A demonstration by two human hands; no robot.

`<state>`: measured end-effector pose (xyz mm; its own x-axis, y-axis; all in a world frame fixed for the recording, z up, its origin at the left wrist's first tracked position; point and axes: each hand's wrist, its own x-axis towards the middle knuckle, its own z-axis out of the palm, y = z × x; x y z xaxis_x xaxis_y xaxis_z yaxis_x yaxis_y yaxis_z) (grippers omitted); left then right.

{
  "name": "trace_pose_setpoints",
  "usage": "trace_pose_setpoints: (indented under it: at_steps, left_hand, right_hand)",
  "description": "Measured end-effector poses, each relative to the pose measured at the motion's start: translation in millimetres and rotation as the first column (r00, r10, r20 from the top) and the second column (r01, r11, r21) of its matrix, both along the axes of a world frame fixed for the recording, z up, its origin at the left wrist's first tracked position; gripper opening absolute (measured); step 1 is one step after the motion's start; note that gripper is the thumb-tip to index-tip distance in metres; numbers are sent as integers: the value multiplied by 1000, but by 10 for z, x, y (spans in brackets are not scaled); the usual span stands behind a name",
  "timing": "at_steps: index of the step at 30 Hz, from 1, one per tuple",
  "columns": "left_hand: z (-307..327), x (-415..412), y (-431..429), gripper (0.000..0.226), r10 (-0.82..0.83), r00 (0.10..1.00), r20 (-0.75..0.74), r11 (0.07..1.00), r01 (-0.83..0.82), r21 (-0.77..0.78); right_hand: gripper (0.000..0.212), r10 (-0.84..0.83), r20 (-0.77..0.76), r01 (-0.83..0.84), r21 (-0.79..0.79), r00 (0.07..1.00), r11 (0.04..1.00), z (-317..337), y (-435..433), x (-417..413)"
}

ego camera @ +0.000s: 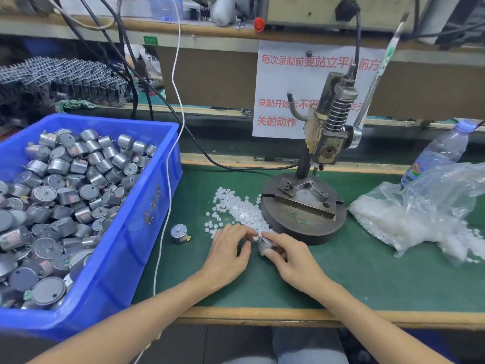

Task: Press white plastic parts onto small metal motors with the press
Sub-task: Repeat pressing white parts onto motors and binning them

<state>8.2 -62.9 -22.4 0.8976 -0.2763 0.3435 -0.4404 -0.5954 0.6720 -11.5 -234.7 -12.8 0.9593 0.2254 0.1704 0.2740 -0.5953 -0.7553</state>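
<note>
Two hands meet at lower centre of the frame, on the green mat (367,271) just in front of the press (301,208). My right hand (286,256) grasps a small metal motor (263,246) between curled thumb and forefinger; blur hides its details. My left hand (228,248) curls its forefinger toward the top of that motor, where a white speck (258,235) shows; I cannot tell whether the fingers pinch it. Loose white plastic parts (241,211) lie in a heap between the hands and the press base, touching the base's left edge. One spare motor (179,233) stands upright left of the hands. At left, a blue crate (147,206) holds many motors (65,193). At right, a clear bag (420,214) holds more white parts, a water bottle (441,153) behind it.
</note>
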Motion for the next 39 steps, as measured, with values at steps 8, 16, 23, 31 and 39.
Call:
trace_pose_setpoints:
  at_steps: [8, 16, 23, 31, 39]
  left_hand:
    - [397, 251, -560, 36, -124, 990, 71, 987, 130, -96]
    - [542, 828, -1002, 31, -81, 989, 126, 994, 71, 79]
    - [552, 1174, -1097, 35, -98, 993, 71, 984, 86, 155]
    - [495, 1209, -1123, 34, -136, 990, 27, 991, 135, 21]
    - [584, 1202, -1116, 36, -138, 990, -3, 990, 138, 27]
  right_hand:
    - [23, 114, -587, 468, 734, 801, 493, 418, -262, 164]
    - [17, -160, -486, 466, 616, 859, 636, 519, -620, 355]
    - [20, -387, -227, 448, 490, 894, 747, 741, -1029, 568]
    - [25, -585, 229, 401, 536, 778, 743, 1909, -1340, 1226]
    - [20, -516, 192, 366, 506, 835, 781, 2549, -1244, 1480]
